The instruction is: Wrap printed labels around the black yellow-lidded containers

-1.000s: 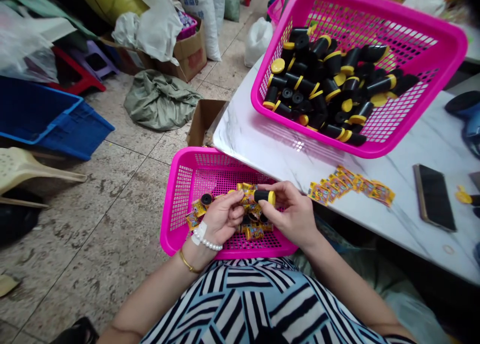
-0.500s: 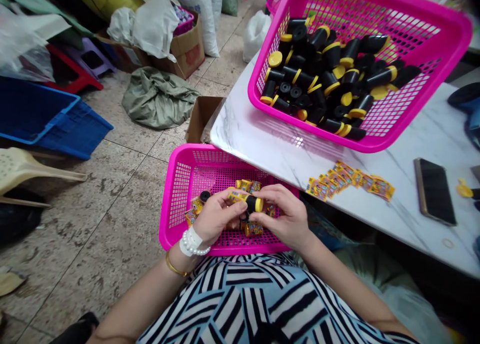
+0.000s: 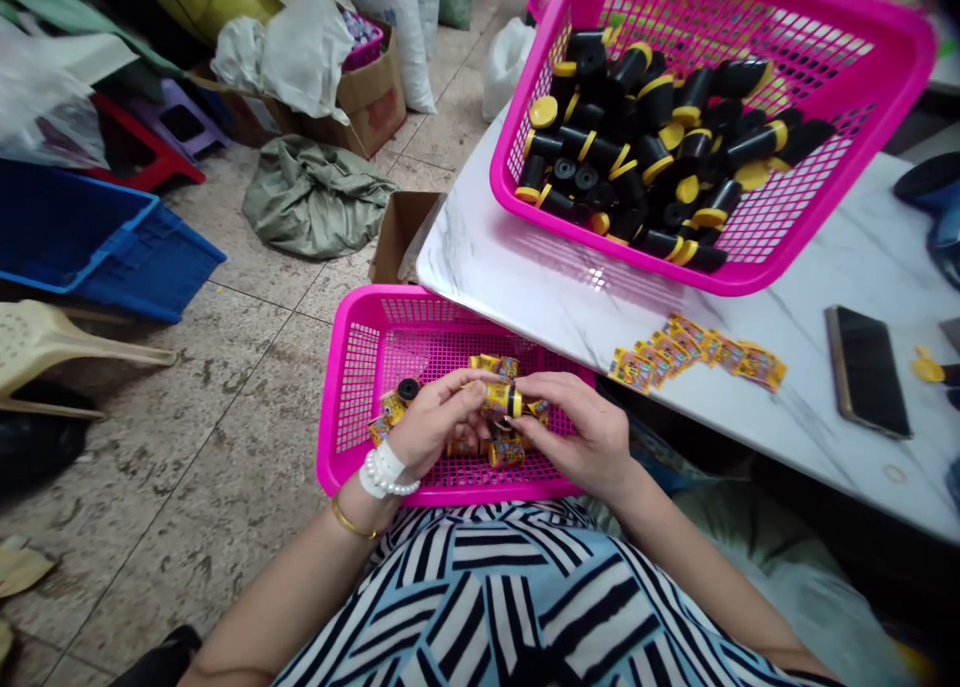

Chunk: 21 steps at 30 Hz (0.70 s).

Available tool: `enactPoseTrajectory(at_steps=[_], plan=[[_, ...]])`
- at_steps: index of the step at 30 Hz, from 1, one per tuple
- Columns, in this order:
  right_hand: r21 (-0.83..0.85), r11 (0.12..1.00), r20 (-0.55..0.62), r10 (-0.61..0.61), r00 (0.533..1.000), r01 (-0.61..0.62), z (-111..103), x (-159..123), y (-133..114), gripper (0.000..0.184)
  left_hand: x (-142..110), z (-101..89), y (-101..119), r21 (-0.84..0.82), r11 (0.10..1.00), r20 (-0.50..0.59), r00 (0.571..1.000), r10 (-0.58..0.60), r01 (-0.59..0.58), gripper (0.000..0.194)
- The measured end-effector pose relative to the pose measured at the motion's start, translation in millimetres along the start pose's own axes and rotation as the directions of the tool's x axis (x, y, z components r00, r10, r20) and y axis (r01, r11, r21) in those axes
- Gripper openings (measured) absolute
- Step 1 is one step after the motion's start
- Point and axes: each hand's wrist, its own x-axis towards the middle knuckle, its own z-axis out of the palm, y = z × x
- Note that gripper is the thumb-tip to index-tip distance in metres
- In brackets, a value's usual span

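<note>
Over a pink basket (image 3: 328,407), my left hand (image 3: 429,419) pinches a small cylinder (image 3: 496,399) with a yellow cap and a yellow printed sleeve around it. A narrow black band shows between sleeve and cap. At the capped end, the fingers of my right hand (image 3: 592,429) close on the same cylinder. Beneath my hands, the basket holds several yellow-printed cylinders (image 3: 507,454) and a black round end (image 3: 408,389). A fanned row of yellow printed sleeves (image 3: 660,355) lies on the white marbled table (image 3: 525,297) to the right.
A larger pink basket (image 3: 615,247) full of black cylinders (image 3: 600,152) with yellow caps stands on the table. A phone (image 3: 868,372) lies at the right. Left on the floor are a blue crate (image 3: 142,257), a cream stool (image 3: 45,342) and a grey-green cloth sack (image 3: 307,197).
The printed sleeve now covers more of the cylinder, leaving only a thin black band by the cap. My left fingers have shifted up along it. The view has moved slightly.
</note>
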Motion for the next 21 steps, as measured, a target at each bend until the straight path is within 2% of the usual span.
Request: enactPoseTrajectory(at_steps=[2,4,9,12,14,17,21], plan=[[0.01,0.998,0.022,-0.062,0.998,0.062,-0.3,-1.0,2.4,0.036,-2.1,-4.9,-1.1,-0.023,0.999,-0.004,0.999,-0.034,0.034,0.04],[0.035,0.996,0.013,-0.082,0.997,0.082,1.9,-1.9,4.3,0.033,-3.1,-5.3,-1.9,0.003,1.0,-0.008,1.0,-0.009,0.009,0.035],[0.13,0.991,-0.064,0.032,0.997,-0.024,7.5,0.9,6.7,0.023,-0.6,13.1,5.7,0.163,0.964,-0.029,0.976,0.217,-0.21,0.026],[0.125,0.991,-0.068,0.044,0.997,-0.035,6.2,4.0,8.3,0.022,1.7,19.5,11.5,0.229,0.94,-0.021,0.964,0.265,-0.253,0.025],[0.096,0.995,-0.063,0.024,0.998,-0.018,4.8,4.3,10.2,0.026,2.8,16.4,11.4,0.217,0.949,-0.008,0.972,0.236,-0.229,0.034],[0.062,0.998,-0.056,-0.018,0.998,0.021,4.5,2.1,14.2,0.032,4.1,4.5,6.0,0.111,0.987,-0.019,0.992,0.123,-0.12,0.045],[0.076,0.996,-0.037,-0.038,0.999,0.041,9.0,-1.6,18.4,0.032,4.8,-8.0,0.6,0.057,0.998,-0.069,0.997,0.02,-0.016,0.039]])
